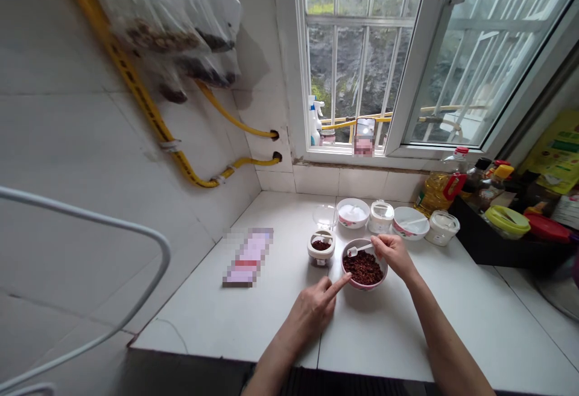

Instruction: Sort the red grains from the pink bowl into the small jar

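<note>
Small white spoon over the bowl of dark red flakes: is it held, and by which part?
Yes, the right hand pinches the small white spoon by its handle's end, its scoop over the bowl.

The desk (384,330) is a counter of white tiles with thin dark seams. A blurred purple object (248,257) lies at its left. Near the middle, an open jar (321,257) stands just beside a bowl of dark red bits (364,269). Behind them sit a clear lid (324,216), a bowl of white powder (353,212), a small tub (380,217), another bowl (411,223) and a second tub (443,228). A black box (470,244) stands at the right.
</note>
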Tool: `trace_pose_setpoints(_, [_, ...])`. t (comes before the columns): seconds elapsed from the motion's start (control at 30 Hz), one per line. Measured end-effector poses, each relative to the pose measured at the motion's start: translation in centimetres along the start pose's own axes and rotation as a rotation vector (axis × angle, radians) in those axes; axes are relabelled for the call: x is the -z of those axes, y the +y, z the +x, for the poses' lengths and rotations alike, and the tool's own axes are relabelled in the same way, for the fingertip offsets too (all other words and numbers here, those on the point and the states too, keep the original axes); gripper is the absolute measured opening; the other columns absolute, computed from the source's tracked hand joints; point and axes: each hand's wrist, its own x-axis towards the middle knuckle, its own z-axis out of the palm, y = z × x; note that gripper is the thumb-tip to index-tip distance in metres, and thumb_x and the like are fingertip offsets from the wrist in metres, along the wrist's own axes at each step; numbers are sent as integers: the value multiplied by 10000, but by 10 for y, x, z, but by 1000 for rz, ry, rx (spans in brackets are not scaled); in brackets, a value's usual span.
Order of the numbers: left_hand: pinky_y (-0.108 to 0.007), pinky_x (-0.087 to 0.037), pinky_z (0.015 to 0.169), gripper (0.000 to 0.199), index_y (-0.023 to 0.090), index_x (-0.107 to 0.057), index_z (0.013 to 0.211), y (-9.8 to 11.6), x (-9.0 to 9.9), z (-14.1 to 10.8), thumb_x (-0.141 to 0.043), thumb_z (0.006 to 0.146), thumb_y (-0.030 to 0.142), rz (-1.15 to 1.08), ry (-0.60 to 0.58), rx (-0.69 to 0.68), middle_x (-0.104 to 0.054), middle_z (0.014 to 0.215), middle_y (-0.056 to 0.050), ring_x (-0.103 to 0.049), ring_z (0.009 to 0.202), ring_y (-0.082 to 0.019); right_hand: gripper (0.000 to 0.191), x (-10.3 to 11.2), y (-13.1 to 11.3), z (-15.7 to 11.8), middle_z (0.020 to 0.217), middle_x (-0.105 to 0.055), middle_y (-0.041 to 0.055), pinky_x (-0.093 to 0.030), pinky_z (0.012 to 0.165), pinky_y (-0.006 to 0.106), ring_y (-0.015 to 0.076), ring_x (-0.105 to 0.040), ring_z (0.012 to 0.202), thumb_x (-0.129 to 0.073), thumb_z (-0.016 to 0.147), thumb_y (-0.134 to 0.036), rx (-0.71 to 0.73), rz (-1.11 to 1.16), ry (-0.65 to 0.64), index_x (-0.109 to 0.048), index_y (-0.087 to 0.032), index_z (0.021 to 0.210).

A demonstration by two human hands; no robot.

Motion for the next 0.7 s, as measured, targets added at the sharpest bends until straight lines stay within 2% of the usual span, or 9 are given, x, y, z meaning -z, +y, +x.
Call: trace_pose_setpoints(0.7, [-245, -558, 674, 740, 340, -223, 1577, 3, 3, 1, -425, 924, 55, -11, -6, 18, -582, 934, -15, -613, 717, -145, 565, 0, 8, 5, 401, -503, 2, -398, 493, 275, 130, -445, 430, -613, 761, -651, -29, 66, 21, -477, -218, 424])
